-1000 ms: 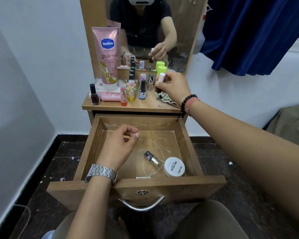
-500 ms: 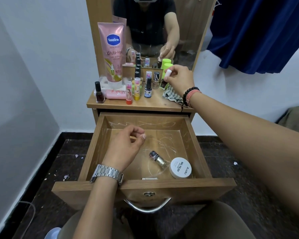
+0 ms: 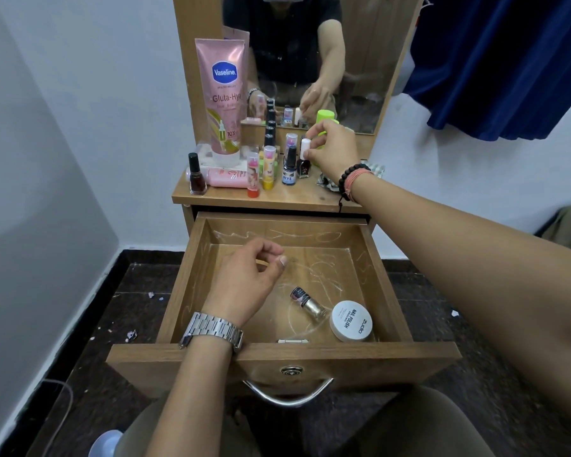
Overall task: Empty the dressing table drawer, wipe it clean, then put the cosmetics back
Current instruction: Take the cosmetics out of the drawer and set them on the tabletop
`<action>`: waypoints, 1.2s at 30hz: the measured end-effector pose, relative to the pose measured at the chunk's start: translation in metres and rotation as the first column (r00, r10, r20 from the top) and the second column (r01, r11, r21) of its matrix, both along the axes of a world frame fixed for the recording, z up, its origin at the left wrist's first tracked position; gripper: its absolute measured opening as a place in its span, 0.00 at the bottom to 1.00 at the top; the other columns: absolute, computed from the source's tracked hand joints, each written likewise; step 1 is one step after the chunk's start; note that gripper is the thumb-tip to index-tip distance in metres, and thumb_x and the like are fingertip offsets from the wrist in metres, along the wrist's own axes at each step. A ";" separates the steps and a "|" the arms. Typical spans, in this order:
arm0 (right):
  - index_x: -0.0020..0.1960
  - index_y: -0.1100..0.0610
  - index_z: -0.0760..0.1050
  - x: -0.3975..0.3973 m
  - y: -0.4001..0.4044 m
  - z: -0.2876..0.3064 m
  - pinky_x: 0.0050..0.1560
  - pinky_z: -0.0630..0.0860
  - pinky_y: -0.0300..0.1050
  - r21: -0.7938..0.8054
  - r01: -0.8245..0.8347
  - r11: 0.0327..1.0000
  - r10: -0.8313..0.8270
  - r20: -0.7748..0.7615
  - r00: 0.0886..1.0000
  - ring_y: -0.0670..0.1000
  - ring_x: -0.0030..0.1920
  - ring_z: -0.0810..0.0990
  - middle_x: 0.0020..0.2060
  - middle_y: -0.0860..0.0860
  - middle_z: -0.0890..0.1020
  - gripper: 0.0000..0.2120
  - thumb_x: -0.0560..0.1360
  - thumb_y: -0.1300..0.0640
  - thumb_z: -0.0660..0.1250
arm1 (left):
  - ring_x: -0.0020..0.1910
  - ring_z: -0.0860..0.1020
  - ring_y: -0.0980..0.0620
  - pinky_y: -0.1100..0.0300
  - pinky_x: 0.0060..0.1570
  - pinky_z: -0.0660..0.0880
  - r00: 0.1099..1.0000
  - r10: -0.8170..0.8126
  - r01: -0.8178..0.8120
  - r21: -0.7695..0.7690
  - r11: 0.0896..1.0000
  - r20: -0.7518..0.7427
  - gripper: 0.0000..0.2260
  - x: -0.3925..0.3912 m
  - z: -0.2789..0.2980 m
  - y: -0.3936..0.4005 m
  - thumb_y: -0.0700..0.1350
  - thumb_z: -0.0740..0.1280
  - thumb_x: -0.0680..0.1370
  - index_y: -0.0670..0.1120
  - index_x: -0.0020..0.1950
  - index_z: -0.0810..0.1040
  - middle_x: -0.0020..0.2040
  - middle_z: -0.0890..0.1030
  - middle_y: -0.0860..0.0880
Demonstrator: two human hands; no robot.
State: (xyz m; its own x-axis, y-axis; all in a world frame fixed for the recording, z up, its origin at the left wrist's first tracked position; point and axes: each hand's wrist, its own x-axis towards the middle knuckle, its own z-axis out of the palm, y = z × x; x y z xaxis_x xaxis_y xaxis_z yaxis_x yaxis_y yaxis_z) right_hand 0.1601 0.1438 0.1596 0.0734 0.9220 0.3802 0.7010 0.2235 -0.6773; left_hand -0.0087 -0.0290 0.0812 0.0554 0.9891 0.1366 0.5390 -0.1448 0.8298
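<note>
Wooden drawer (image 3: 192, 278), pulled fully out below the bench (image 3: 277, 201), its floor streaked with pale scratches. Inside, near the front right: a small glass bottle (image 3: 307, 301) with a dark cap, lying on its side, and just beside it a round white jar (image 3: 351, 321) labelled "NAIL POLISH", lid up. On the bench, upright: a tall pink Vaseline tube (image 3: 224, 97), cap down; a dark nail polish bottle (image 3: 197, 176); an orange-based stick (image 3: 253, 174) and a yellow-based stick (image 3: 268, 168), both clear-capped; a blue-labelled bottle (image 3: 289, 166); a white-capped dark bottle (image 3: 304, 159). A pink tube (image 3: 226, 178) lies flat
</note>
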 end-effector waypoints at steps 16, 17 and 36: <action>0.47 0.58 0.77 -0.014 -0.070 0.007 0.43 0.75 0.37 0.375 -0.141 0.916 0.167 -0.036 0.985 0.45 0.40 0.78 0.40 0.47 0.80 0.10 0.72 0.69 0.60 | 0.43 0.77 0.63 0.72 0.38 0.68 1.000 0.000 -0.001 -0.003 1.000 -0.021 0.06 0.001 0.001 0.000 0.49 0.68 0.77 0.52 0.53 0.78 0.44 0.79 0.58; 0.47 0.58 0.77 -0.015 -0.081 0.002 0.43 0.76 0.39 0.312 -0.240 0.919 0.239 0.042 0.970 0.46 0.40 0.79 0.39 0.48 0.80 0.10 0.73 0.68 0.60 | 0.44 0.76 0.63 0.72 0.37 0.67 1.000 0.005 -0.005 -0.005 1.000 -0.022 0.06 0.001 0.001 0.000 0.49 0.67 0.77 0.52 0.53 0.78 0.44 0.79 0.58; 0.68 0.57 0.63 0.018 -0.166 -0.073 0.43 0.76 0.47 -0.705 0.103 0.702 0.640 0.687 0.344 0.55 0.44 0.78 0.51 0.55 0.79 0.31 0.71 0.50 0.73 | 0.44 0.75 0.61 0.72 0.38 0.67 0.991 -0.007 0.003 -0.031 1.000 -0.136 0.07 0.002 -0.003 0.002 0.51 0.67 0.77 0.51 0.53 0.78 0.45 0.78 0.58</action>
State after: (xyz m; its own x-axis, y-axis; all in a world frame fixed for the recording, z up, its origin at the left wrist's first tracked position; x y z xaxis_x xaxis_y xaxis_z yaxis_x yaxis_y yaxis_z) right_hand 0.1785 -0.0225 0.0862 -0.2349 0.8128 -0.5330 0.8962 0.3934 0.2051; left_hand -0.0066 -0.0274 0.0777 0.0764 0.9923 0.0970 0.6465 -0.1234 0.7529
